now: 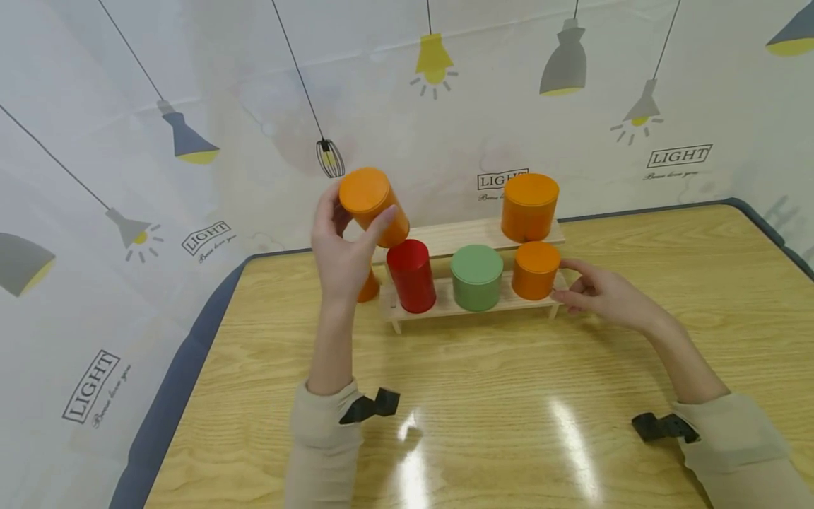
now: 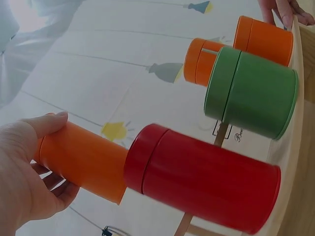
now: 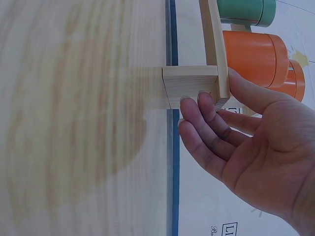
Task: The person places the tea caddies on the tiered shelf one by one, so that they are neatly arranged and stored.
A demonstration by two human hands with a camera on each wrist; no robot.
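Note:
My left hand [image 1: 340, 261] grips a tall orange canister [image 1: 375, 201], tilted, over the left end of a two-step wooden rack [image 1: 464, 237]. In the left wrist view the canister's lower end overlaps a red canister [image 2: 202, 179]. That red one stands at the left of the rack's front step. Beside it are a green canister [image 1: 477, 281] and a short orange canister [image 1: 535, 272]. Another orange canister [image 1: 529, 208] is on the back step at the right. My right hand [image 3: 256, 147] holds the rack's right end, thumb at the board's edge and fingers curled by its leg.
Another orange object [image 1: 368, 288] shows partly behind my left wrist, left of the rack. The rack stands on a wood-grain table [image 1: 483, 396] with a dark blue edge [image 1: 210, 311]. Behind hangs a white cloth [image 1: 381, 92] printed with lamps.

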